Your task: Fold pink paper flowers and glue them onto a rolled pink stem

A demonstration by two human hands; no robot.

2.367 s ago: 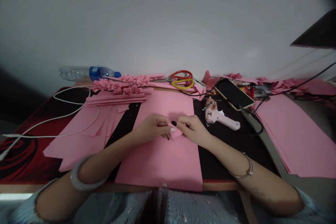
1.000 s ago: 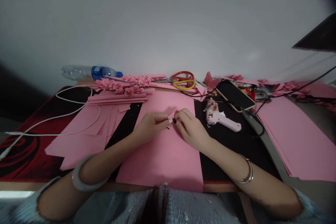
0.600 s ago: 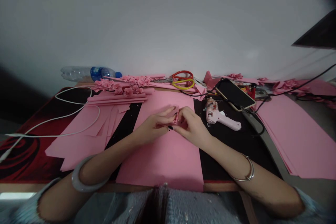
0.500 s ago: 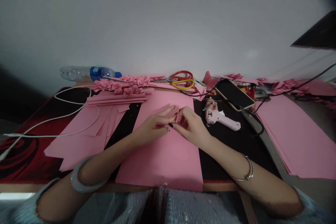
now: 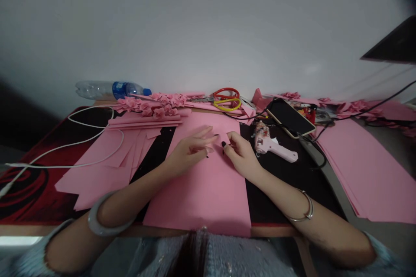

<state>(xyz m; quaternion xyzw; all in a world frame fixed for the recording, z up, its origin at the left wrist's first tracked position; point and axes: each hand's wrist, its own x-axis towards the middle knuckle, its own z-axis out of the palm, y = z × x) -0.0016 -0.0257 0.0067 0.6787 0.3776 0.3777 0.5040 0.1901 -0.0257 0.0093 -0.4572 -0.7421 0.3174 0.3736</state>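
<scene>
Over a large pink sheet [image 5: 201,190] in the middle of the desk, my right hand [image 5: 239,153] pinches a small piece of pink paper [image 5: 222,139] between thumb and fingers. My left hand [image 5: 190,151] is just left of that piece, its fingers apart and stretched towards it, with nothing visible gripped. The small piece blends with the sheet below, so its exact shape is hard to make out. Dark nails show on both hands.
A glue gun [image 5: 274,146] and a phone [image 5: 290,117] lie on the right, near a black cable. Scissors [image 5: 226,99], paper flowers [image 5: 146,107] and a plastic bottle [image 5: 113,90] line the back. Pink papers [image 5: 100,177] and a white cable [image 5: 74,167] are left; stacked sheets [image 5: 370,173] right.
My hands have moved slightly apart. The left fingers have come off the small pink piece and spread, while my right hand keeps it.
</scene>
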